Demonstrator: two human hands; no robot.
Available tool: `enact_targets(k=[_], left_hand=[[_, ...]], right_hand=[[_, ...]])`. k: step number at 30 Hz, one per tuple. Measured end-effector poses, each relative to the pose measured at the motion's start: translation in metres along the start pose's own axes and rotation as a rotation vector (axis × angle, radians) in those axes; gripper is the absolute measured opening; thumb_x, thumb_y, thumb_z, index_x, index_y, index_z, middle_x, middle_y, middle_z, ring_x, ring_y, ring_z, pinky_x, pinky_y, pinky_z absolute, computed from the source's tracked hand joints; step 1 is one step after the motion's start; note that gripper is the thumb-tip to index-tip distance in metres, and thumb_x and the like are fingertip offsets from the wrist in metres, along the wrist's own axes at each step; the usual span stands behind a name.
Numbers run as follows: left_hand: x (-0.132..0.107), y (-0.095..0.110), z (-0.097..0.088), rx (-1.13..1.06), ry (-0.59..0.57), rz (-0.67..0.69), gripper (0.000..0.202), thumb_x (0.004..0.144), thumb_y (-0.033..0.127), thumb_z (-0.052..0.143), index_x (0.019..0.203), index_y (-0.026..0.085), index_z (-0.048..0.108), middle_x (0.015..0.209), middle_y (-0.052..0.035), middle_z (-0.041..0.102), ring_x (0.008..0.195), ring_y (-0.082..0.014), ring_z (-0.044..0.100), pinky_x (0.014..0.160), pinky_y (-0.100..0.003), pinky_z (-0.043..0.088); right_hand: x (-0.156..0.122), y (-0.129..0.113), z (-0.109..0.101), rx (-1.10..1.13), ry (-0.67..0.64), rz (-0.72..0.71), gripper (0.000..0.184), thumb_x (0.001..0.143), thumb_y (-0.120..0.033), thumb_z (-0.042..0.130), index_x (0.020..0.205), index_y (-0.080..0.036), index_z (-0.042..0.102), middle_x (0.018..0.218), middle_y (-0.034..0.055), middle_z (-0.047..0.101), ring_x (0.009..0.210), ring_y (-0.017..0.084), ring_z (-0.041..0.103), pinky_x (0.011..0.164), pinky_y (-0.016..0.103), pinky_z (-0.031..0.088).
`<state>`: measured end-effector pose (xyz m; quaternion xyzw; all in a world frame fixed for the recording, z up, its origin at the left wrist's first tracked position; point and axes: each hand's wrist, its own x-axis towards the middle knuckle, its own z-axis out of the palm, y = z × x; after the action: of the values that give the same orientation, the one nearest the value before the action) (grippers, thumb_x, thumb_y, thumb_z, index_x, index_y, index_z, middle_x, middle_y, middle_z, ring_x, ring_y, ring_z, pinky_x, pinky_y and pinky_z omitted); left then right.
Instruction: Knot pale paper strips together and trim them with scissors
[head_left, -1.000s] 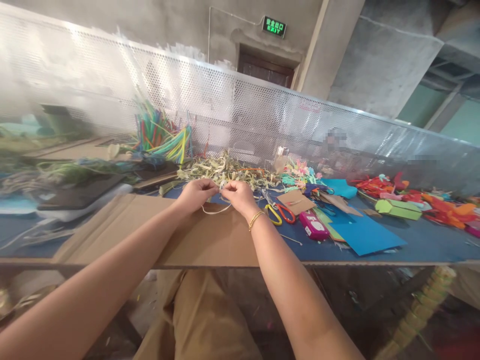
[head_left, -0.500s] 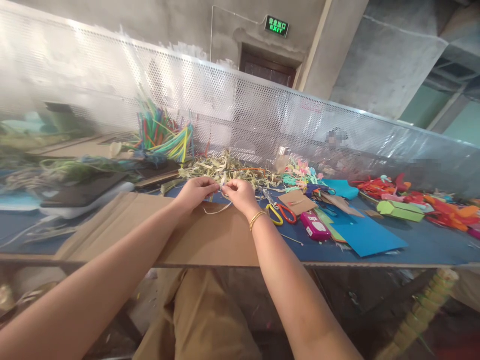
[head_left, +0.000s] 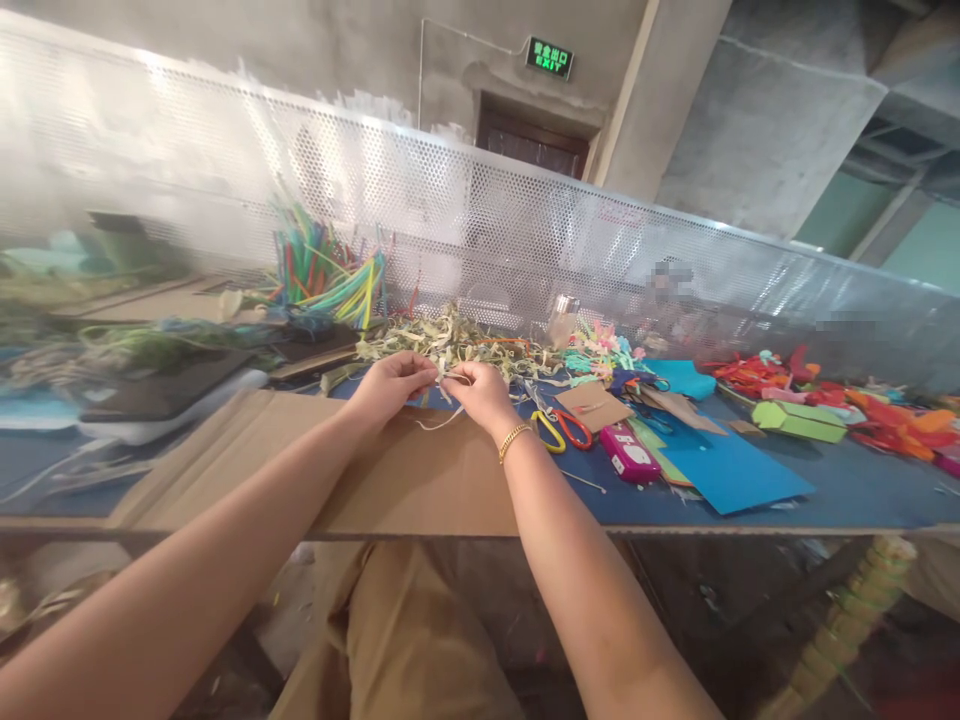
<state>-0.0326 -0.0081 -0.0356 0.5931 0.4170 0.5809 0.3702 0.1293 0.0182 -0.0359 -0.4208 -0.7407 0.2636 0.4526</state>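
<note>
Above the far edge of a brown cardboard sheet (head_left: pixel 427 485), my two hands meet fingertip to fingertip. My left hand (head_left: pixel 391 387) is closed in a pinch, and my right hand (head_left: pixel 477 392) pinches just beside it. Between them runs a thin pale string (head_left: pixel 435 426), its loose end curving down over the cardboard. Whatever small piece sits right at the fingertips is mostly hidden. Behind the hands lies a heap of dry, pale green twisted strips (head_left: pixel 450 335). Scissors with one yellow and one red handle loop (head_left: pixel 574 428) rest to the right of my right hand.
A purple box (head_left: pixel 628 455) and blue paper (head_left: pixel 735 465) lie at right, near a green paper prism (head_left: pixel 799 420) and red-orange pieces (head_left: pixel 911 425). Colourful stems (head_left: pixel 330 275) stand at back left. A perforated metal panel (head_left: pixel 525 220) borders the table's far side.
Both hands stay nearly in place, still pinching. The string near the right fingers has shifted, and a loop of it now shows above them. The view has moved very slightly.
</note>
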Motion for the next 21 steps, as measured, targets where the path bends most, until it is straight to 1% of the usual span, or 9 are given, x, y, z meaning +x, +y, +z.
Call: enact_targets(k=[2, 7, 10, 13, 15, 17, 19, 21], left_hand=[[0.000, 0.000, 0.000, -0.004, 0.008, -0.017, 0.036, 0.061, 0.043, 0.078, 0.079, 0.016, 0.063, 0.063, 0.0012, 0.058, 0.052, -0.0084, 0.047, 0.051, -0.022, 0.036], [-0.001, 0.001, -0.001, -0.004, -0.007, -0.057, 0.048, 0.060, 0.043, 0.078, 0.098, 0.015, 0.068, 0.071, -0.0020, 0.063, 0.056, -0.0101, 0.051, 0.051, -0.023, 0.038], [-0.002, 0.003, -0.002, -0.045, -0.042, -0.078, 0.055, 0.061, 0.043, 0.078, 0.108, 0.017, 0.068, 0.074, -0.0027, 0.065, 0.053, -0.0089, 0.050, 0.049, -0.023, 0.035], [-0.002, 0.005, -0.003, -0.097, -0.099, -0.122, 0.060, 0.063, 0.043, 0.077, 0.117, 0.019, 0.066, 0.081, -0.0047, 0.067, 0.051, -0.0080, 0.048, 0.045, -0.022, 0.032], [-0.002, 0.006, -0.003, -0.105, -0.098, -0.166, 0.057, 0.063, 0.042, 0.077, 0.115, 0.020, 0.068, 0.087, -0.0070, 0.068, 0.055, -0.0093, 0.051, 0.045, -0.021, 0.032], [-0.001, 0.005, -0.004, -0.102, -0.057, -0.189, 0.051, 0.061, 0.042, 0.078, 0.106, 0.019, 0.071, 0.089, -0.0084, 0.068, 0.061, -0.0128, 0.057, 0.046, -0.022, 0.035], [-0.001, 0.004, -0.003, -0.119, -0.023, -0.174, 0.046, 0.059, 0.042, 0.079, 0.098, 0.018, 0.073, 0.086, -0.0079, 0.069, 0.068, -0.0170, 0.061, 0.051, -0.024, 0.041], [-0.001, 0.004, -0.003, -0.157, -0.032, -0.125, 0.043, 0.058, 0.041, 0.080, 0.093, 0.018, 0.072, 0.083, -0.0065, 0.069, 0.072, -0.0195, 0.063, 0.060, -0.028, 0.046]], right_hand=[[0.002, 0.003, 0.001, 0.038, 0.009, -0.001, 0.014, 0.076, -0.034, 0.064, 0.078, -0.021, 0.068, 0.074, -0.0012, 0.069, 0.074, 0.014, 0.062, 0.073, 0.025, 0.047], [0.005, 0.007, 0.003, 0.129, 0.035, 0.028, 0.017, 0.075, -0.034, 0.064, 0.081, -0.019, 0.068, 0.072, -0.0018, 0.067, 0.069, 0.013, 0.060, 0.068, 0.024, 0.046], [0.004, 0.006, 0.003, 0.198, 0.030, 0.053, 0.018, 0.074, -0.033, 0.063, 0.081, -0.017, 0.068, 0.071, -0.0009, 0.066, 0.067, 0.012, 0.059, 0.068, 0.024, 0.046], [0.003, 0.002, 0.002, 0.262, -0.003, 0.085, 0.018, 0.074, -0.032, 0.061, 0.078, -0.016, 0.068, 0.070, -0.0002, 0.065, 0.065, 0.011, 0.056, 0.066, 0.023, 0.044], [0.002, 0.000, 0.001, 0.284, -0.011, 0.102, 0.017, 0.073, -0.032, 0.061, 0.072, -0.016, 0.066, 0.065, -0.0013, 0.062, 0.062, 0.011, 0.053, 0.064, 0.022, 0.041], [0.002, -0.002, 0.001, 0.314, -0.015, 0.121, 0.017, 0.070, -0.033, 0.062, 0.067, -0.016, 0.063, 0.059, -0.0029, 0.058, 0.058, 0.010, 0.049, 0.061, 0.022, 0.038], [0.002, -0.003, 0.001, 0.374, -0.023, 0.134, 0.017, 0.067, -0.033, 0.063, 0.064, -0.017, 0.060, 0.057, -0.0041, 0.054, 0.057, 0.010, 0.046, 0.060, 0.022, 0.037], [0.002, -0.003, 0.001, 0.439, -0.029, 0.135, 0.016, 0.065, -0.032, 0.064, 0.063, -0.017, 0.059, 0.057, -0.0045, 0.053, 0.059, 0.010, 0.046, 0.062, 0.023, 0.036]])
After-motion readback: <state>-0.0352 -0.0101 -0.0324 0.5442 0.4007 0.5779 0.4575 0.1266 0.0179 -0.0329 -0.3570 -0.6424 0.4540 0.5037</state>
